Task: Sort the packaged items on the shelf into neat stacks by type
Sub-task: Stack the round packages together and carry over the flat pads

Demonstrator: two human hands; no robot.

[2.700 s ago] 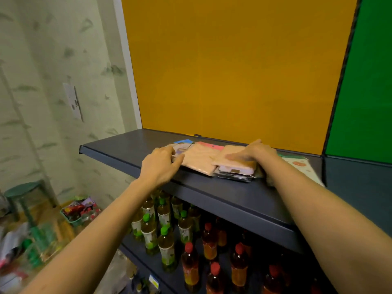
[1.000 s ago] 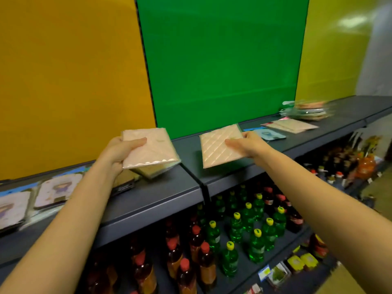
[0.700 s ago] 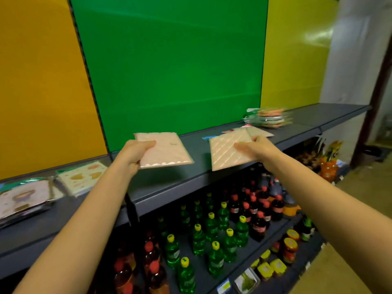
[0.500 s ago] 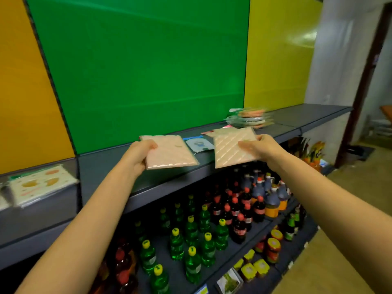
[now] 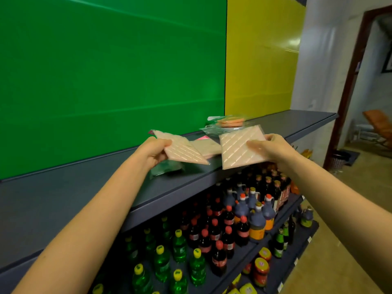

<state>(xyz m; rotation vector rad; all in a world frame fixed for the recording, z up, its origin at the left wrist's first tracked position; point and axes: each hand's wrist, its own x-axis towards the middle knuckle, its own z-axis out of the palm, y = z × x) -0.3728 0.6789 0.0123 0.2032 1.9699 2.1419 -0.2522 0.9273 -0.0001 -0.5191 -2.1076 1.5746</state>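
One flat pale-pink quilted packet (image 5: 182,148) is pinched at its nine-o'clock corner by the left hand (image 5: 151,154), thumb on top, fingers curled beneath. A second pale-pink quilted packet (image 5: 238,148) is gripped at its three-o'clock edge by the right hand (image 5: 273,149), thumb across its face. Both hover level over the grey-blue metal shelf (image 5: 84,187), likely to drop squarely onto the matching pink packet (image 5: 209,146) lying between them. At twelve o'clock from the second sits a pile of clear-wrapped orange rounds (image 5: 230,123). A crumpled greenish clear packet (image 5: 167,168) lies at six o'clock beneath the left hand.
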